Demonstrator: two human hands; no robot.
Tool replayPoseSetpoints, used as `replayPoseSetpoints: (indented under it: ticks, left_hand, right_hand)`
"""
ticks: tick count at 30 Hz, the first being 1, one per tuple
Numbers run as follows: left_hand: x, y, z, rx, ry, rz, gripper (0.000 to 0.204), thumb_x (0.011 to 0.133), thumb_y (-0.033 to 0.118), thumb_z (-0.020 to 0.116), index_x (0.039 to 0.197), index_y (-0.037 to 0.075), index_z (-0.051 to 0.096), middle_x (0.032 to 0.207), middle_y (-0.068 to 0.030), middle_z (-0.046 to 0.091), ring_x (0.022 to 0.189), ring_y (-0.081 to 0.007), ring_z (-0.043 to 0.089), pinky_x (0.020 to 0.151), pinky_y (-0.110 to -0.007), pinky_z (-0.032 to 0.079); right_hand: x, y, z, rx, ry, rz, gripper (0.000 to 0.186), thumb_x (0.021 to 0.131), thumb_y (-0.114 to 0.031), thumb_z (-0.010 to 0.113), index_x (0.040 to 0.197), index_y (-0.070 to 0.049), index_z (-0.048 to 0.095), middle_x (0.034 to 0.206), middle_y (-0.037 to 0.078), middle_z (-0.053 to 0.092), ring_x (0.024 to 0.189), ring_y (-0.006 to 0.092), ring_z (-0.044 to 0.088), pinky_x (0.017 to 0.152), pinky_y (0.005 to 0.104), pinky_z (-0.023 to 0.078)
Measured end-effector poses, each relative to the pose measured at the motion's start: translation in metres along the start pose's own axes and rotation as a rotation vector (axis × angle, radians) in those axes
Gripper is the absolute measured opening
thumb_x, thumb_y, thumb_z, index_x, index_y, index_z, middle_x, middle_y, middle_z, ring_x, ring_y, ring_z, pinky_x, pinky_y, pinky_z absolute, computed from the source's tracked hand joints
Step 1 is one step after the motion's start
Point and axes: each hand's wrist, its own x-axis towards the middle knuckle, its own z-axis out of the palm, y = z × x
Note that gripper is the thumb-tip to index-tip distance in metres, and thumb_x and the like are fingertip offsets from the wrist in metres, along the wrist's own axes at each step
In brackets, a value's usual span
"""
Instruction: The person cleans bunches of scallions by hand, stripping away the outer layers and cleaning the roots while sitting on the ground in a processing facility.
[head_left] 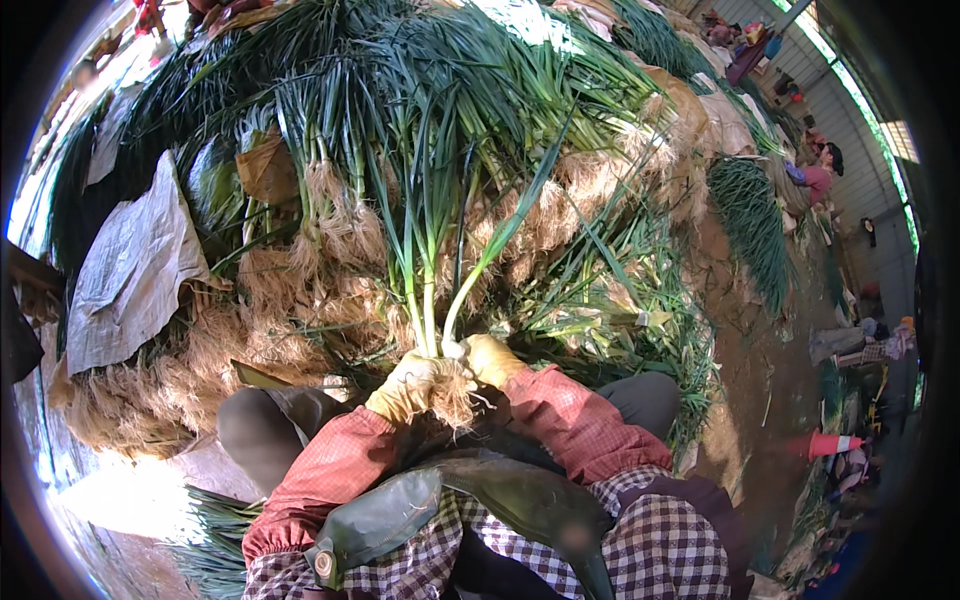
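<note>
At the middle of the head view, a small bunch of green garlic [429, 305] stands upright, with white stems, long flat leaves and pale stringy roots hanging below. My left hand [402, 388], in a yellowish-white glove, is closed round the base of the bunch, just above the roots. In a yellow glove, my right hand [492, 361] pinches the white base of the stalk that curves to the right, close beside my left fingers. The gloves hide part of the stem bases. Both forearms wear red checked sleeves.
A big heap of the same plants [400, 100], roots facing me, fills the far side. A pale sheet [140, 270] lies over its left part. Loose leaves and trimmings [640, 290] are scattered at right. Farther right are an orange-red cone [825, 444] and a person [818, 178].
</note>
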Motion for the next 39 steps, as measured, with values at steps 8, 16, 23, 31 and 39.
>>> replayPoseSetpoints:
  ticks: [8,16,23,31,39]
  left_hand:
    - [-0.035,0.1,0.031,0.056,0.341,0.41,0.014,0.07,-0.006,0.05,0.082,-0.001,0.054,0.076,-0.0113,0.061,0.057,-0.0137,0.055,0.051,-0.022,0.046]
    - [-0.005,0.074,-0.006,0.087,0.282,0.265,0.015,0.075,-0.001,0.054,0.084,0.004,0.043,0.068,-0.0113,0.059,0.052,-0.0134,0.056,0.044,-0.022,0.046]
    - [0.01,0.061,-0.03,0.411,0.526,0.426,0.022,0.069,0.003,0.056,0.091,0.002,0.051,0.072,-0.005,0.055,0.061,-0.0129,0.053,0.057,-0.026,0.044]
    - [-0.001,0.061,-0.007,0.096,0.3,0.269,0.019,0.07,-0.009,0.058,0.083,0.002,0.051,0.069,-0.0034,0.053,0.055,-0.0153,0.054,0.052,-0.026,0.048]
    - [0.012,0.028,-0.036,0.399,0.482,0.401,0.028,0.065,-0.004,0.065,0.084,0.005,0.046,0.07,-0.0061,0.056,0.061,-0.0151,0.056,0.056,-0.027,0.05]
  right_hand:
    - [-0.051,0.013,-0.038,-0.831,-0.386,0.057,0.017,0.066,-0.024,0.061,0.074,-0.01,0.065,0.073,0.01,0.061,0.065,0.0273,0.059,0.061,0.0382,0.049]
    - [0.074,-0.14,-0.119,-0.551,0.437,0.092,0.036,0.076,-0.033,0.059,0.095,-0.003,0.055,0.078,0.009,0.059,0.065,0.0183,0.057,0.057,0.0341,0.045]
    - [0.084,-0.126,-0.102,-0.456,0.559,-0.01,0.024,0.062,-0.028,0.06,0.068,-0.004,0.062,0.071,0.012,0.058,0.069,0.0267,0.056,0.067,0.038,0.04]
    - [0.007,-0.14,-0.059,0.246,0.417,-0.415,0.011,0.073,-0.015,0.061,0.069,-0.005,0.06,0.067,0.006,0.059,0.062,0.0174,0.056,0.057,0.0287,0.044]
    - [-0.105,-0.17,-0.098,0.55,-0.408,-0.477,0.008,0.079,-0.01,0.059,0.076,-0.003,0.057,0.076,0.005,0.063,0.072,0.0138,0.06,0.067,0.0262,0.047]
